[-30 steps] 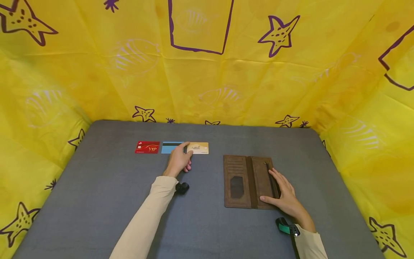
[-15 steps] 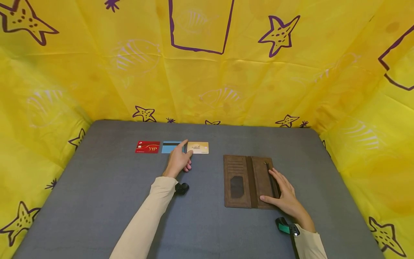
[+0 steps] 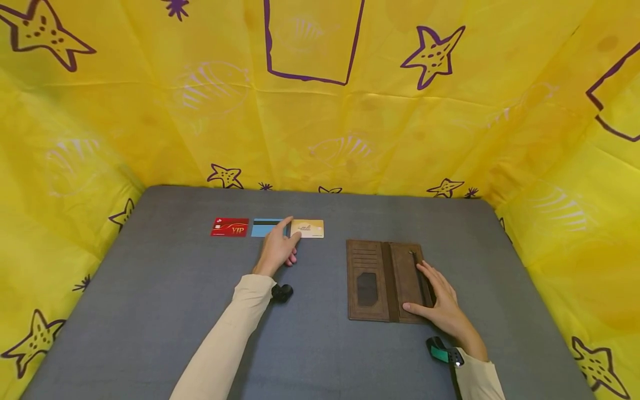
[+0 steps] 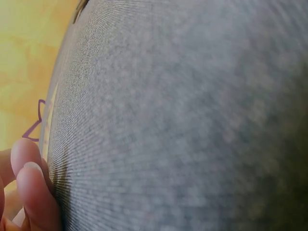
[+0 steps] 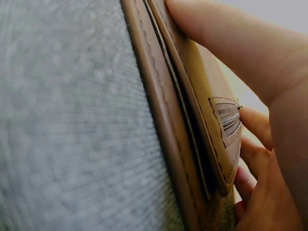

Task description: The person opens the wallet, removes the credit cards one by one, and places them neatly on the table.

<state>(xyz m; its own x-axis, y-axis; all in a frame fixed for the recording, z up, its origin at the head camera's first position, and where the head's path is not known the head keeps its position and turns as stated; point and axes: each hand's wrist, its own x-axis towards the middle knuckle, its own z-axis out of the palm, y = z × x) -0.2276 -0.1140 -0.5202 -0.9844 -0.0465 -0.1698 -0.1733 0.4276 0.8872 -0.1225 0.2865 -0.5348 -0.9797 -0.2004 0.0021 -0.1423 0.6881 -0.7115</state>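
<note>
Three cards lie flat in a row in the head view: a red VIP card, a blue card with a dark stripe, and a gold card. My left hand lies over the gap between the blue and gold ones. Its straight index finger reaches the gold card's far left corner; the thumb touches the near edge. An unfolded brown wallet lies nearer, to the right. My right hand rests at its right side, thumb on the pocket face, fingers along the outer edge.
A grey cloth-covered table carries everything. Yellow fabric with starfish and fish drawings hangs behind it and on both sides. The wallet's left half has several card slots and a dark window; a zip runs down its right half.
My left index finger has straightened slightly toward the gold card's far corner since a second ago. The cards, the wallet and my right hand keep their places; the head view has shifted a little.
</note>
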